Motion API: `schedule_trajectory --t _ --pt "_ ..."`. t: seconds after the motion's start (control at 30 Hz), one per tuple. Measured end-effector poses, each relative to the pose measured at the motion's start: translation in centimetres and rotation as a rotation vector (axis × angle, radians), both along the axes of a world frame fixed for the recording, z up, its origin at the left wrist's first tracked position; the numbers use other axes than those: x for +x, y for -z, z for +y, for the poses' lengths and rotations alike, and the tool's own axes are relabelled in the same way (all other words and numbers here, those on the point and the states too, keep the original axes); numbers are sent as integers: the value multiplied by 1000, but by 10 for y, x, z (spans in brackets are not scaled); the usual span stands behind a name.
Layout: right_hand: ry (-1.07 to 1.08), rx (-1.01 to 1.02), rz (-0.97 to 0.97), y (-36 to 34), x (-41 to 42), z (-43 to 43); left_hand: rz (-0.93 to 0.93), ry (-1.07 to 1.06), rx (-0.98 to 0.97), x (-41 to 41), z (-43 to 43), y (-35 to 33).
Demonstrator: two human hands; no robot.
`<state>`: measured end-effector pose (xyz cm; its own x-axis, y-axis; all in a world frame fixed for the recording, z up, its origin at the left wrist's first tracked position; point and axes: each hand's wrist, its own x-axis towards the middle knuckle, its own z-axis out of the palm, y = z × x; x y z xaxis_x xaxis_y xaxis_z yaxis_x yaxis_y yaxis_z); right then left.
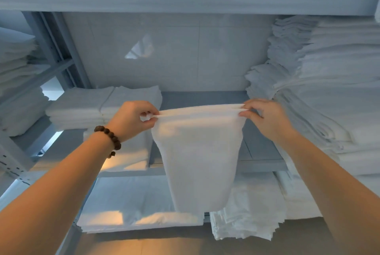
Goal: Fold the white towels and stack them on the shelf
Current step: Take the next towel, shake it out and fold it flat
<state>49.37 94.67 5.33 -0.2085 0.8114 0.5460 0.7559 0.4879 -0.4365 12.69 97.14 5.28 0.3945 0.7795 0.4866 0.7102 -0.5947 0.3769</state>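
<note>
A white towel [199, 156] hangs doubled over in front of the shelf, its top edges held level. My left hand [131, 120], with a bead bracelet on the wrist, pinches the towel's top left corner. My right hand [265, 117] pinches the top right corner. The towel's lower fold hangs free around the level of the shelf below. Behind it lies the grey shelf board [205, 98], bare in the middle.
A low stack of folded towels [102, 106] sits on the shelf at the left. A tall, leaning stack [329, 94] fills the right side. More folded linen [144, 201] lies on the lower shelf. Metal shelf uprights [59, 49] stand at the left.
</note>
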Motion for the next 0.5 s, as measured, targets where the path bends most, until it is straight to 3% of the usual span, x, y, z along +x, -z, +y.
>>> schedule_trajectory --t 0.07,0.2,0.33,0.5 --pt "16 -150 -99 9 -2 -6 89 -12 -115 9 0 8" --pt "88 -50 -17 10 8 -10 -39 14 -103 14 9 14" --pt "112 -215 -74 22 4 -4 40 32 -215 17 22 16" --pt "105 -166 70 20 2 3 69 123 -97 14 30 12"
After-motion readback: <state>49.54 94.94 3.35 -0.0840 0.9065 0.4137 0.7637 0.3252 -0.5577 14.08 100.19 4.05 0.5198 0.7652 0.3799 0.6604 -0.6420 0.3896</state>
